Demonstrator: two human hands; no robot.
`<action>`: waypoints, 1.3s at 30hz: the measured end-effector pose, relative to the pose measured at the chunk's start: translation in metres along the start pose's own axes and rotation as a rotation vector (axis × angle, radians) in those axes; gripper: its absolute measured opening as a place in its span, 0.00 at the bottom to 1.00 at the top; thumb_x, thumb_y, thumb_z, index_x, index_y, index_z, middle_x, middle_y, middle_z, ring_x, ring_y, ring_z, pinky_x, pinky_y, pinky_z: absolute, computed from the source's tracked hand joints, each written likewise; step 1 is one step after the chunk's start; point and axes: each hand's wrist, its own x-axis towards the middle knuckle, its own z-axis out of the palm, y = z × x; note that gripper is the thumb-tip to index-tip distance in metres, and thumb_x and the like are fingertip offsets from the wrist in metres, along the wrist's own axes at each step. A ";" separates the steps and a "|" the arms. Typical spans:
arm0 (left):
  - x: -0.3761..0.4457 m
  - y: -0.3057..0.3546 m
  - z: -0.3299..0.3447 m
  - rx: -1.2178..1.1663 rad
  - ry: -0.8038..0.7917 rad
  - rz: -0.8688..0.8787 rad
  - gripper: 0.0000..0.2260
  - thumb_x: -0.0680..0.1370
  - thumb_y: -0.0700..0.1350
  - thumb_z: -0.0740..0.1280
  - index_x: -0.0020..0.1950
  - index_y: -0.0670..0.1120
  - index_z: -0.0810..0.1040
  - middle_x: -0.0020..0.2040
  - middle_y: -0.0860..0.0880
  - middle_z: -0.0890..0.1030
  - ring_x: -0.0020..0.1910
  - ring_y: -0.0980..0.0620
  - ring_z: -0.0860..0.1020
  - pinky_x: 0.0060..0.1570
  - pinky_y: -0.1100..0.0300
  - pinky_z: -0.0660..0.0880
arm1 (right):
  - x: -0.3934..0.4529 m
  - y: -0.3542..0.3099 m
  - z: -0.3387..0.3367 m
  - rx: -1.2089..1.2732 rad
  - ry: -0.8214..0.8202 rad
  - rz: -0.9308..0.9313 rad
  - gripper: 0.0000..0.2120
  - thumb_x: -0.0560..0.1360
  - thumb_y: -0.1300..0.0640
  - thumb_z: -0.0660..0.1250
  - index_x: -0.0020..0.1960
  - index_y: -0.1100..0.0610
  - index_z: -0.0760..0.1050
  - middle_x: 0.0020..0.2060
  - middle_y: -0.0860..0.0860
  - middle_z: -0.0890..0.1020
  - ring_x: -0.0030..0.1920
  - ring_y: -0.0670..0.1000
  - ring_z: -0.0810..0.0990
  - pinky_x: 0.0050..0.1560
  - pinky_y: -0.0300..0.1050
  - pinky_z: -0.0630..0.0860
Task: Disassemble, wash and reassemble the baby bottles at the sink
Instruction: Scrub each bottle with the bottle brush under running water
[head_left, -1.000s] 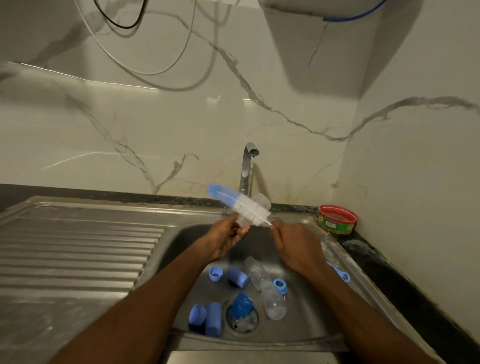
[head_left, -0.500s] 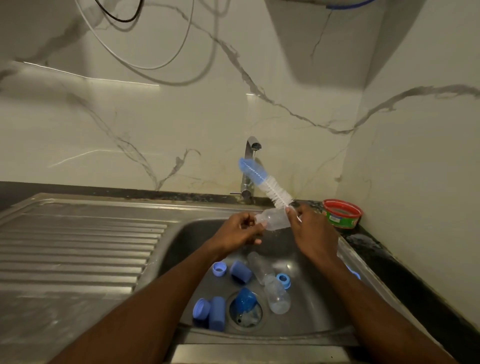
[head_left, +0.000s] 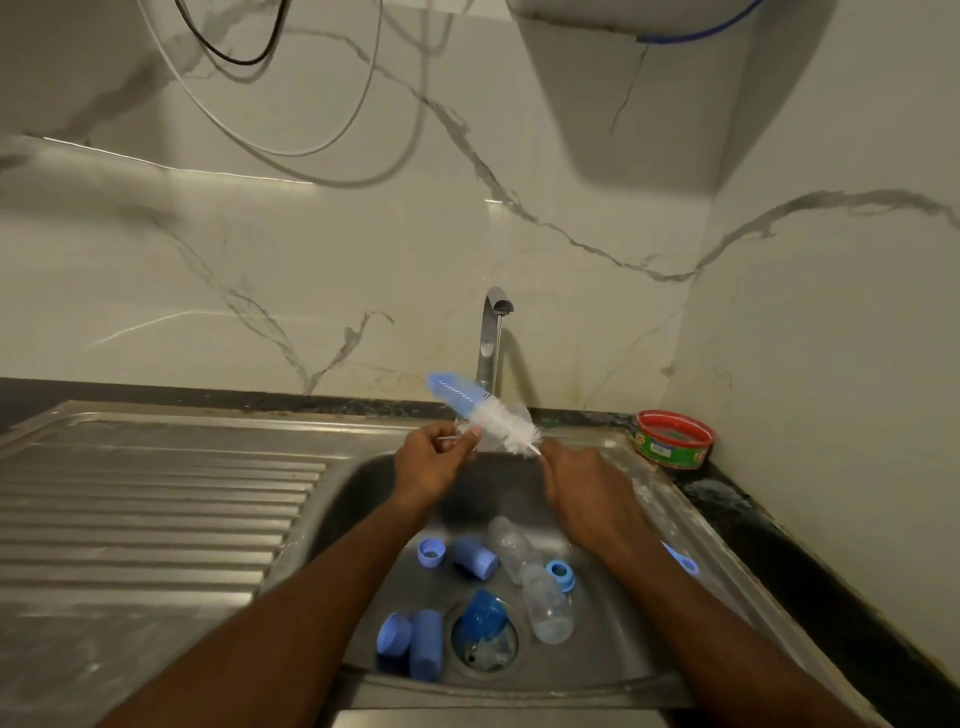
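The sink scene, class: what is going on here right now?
A person is washing baby bottles at a steel sink. The right hand holds a bottle brush by its handle, bristles raised over the basin. The left hand holds a clear bottle, mostly hidden behind the brush. Two more clear bottles, blue caps and rings lie in the basin, still apart. A thin stream runs from the tap. A red tub sits by the wall.

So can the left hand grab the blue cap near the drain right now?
Probably not yet: the left hand is busy holding a clear bottle. The blue cap lies uncovered below it, so the path looks free.
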 end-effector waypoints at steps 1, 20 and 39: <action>-0.001 0.002 0.001 -0.019 -0.015 -0.015 0.12 0.74 0.57 0.76 0.51 0.52 0.82 0.44 0.53 0.87 0.46 0.54 0.85 0.55 0.48 0.82 | 0.003 0.003 0.000 -0.020 0.023 0.043 0.12 0.82 0.55 0.62 0.64 0.51 0.75 0.51 0.53 0.83 0.48 0.54 0.83 0.42 0.45 0.73; -0.002 0.012 0.004 -0.275 -0.115 -0.233 0.24 0.76 0.63 0.69 0.51 0.41 0.85 0.46 0.44 0.87 0.52 0.46 0.85 0.63 0.48 0.78 | -0.002 0.009 0.004 0.079 0.117 -0.064 0.12 0.84 0.51 0.59 0.66 0.46 0.72 0.46 0.51 0.84 0.42 0.53 0.83 0.45 0.52 0.82; -0.014 0.025 0.007 -0.405 -0.475 -0.437 0.19 0.82 0.51 0.66 0.63 0.36 0.79 0.52 0.39 0.84 0.43 0.53 0.85 0.44 0.64 0.81 | 0.003 0.010 -0.009 0.202 0.360 -0.003 0.09 0.85 0.48 0.57 0.56 0.50 0.74 0.50 0.50 0.79 0.45 0.52 0.78 0.44 0.51 0.79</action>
